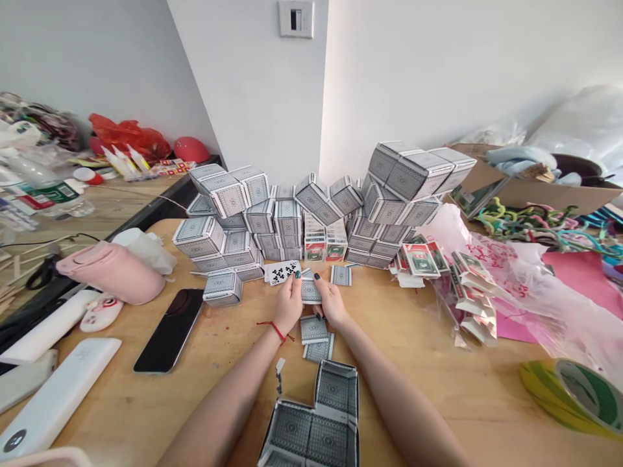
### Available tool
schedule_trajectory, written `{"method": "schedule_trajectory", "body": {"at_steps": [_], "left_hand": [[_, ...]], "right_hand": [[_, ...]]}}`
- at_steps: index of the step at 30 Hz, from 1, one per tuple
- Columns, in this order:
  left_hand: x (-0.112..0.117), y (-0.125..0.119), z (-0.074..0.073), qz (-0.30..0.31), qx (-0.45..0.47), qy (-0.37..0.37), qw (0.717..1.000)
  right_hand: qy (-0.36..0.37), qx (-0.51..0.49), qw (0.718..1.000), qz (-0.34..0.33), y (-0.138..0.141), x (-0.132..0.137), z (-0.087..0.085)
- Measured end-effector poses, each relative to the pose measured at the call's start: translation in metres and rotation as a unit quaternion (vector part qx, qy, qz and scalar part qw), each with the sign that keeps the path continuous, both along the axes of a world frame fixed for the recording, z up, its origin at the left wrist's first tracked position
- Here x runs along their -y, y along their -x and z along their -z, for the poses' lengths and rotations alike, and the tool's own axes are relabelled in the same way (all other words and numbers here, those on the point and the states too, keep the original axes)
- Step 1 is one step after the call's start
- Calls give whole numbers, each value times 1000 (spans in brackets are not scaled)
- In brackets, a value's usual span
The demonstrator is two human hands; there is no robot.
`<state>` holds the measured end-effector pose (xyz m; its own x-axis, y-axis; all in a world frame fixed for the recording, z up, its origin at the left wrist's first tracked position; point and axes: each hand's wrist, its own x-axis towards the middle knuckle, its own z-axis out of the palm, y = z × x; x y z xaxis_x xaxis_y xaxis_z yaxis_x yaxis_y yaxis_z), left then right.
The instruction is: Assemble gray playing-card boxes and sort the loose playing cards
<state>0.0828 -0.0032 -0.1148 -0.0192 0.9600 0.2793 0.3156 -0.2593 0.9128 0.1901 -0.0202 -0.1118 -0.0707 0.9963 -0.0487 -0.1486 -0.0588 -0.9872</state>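
Observation:
My left hand (288, 303) and my right hand (329, 301) meet over the wooden table (233, 363), both pinching one grey patterned playing card (310, 292) between them. Below the hands lie two more face-down cards (315, 337). A face-up card with black pips (282, 272) lies just left of my left hand, and a single card (341, 275) sits to the right. Near my body stands an open structure of folded cards (316, 428). A red string circles my left wrist.
A wall of stacked card cubes (311, 214) runs along the back. A black phone (170, 329), white power banks (58, 395), and a pink pouch (114, 271) lie at left. Card boxes in plastic (452, 272) and a tape roll (579, 395) sit at right.

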Motion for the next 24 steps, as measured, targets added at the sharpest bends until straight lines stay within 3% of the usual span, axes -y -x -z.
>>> {"method": "schedule_trajectory", "body": {"at_steps": [5, 16, 24], "left_hand": [[-2, 1, -1, 40, 45, 41, 997], [-6, 0, 5, 37, -28, 22, 999], [-9, -1, 2, 29, 16, 21, 999]], "right_hand": [[-29, 35, 998, 45, 3, 2, 1], [-32, 96, 990, 94, 6, 2, 0], [-132, 207, 956, 163, 9, 1, 1]]}}
